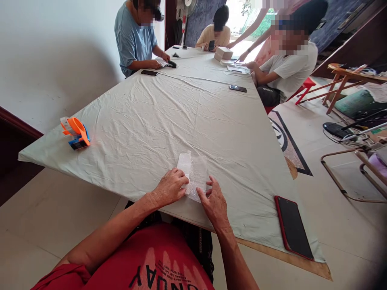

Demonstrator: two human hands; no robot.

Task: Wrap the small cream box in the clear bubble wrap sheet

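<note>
A small see-through plastic pouch lies flat on the pale cloth-covered table, close to the near edge. My left hand rests on the pouch's near left corner with curled fingers pressing it down. My right hand touches the pouch's near right edge with thumb and fingertips. Both forearms reach in from the bottom, above my red shirt.
An orange and blue tape dispenser sits at the table's left corner. A red-cased phone lies at the near right corner. More phones and a small box lie farther back, where several other people sit.
</note>
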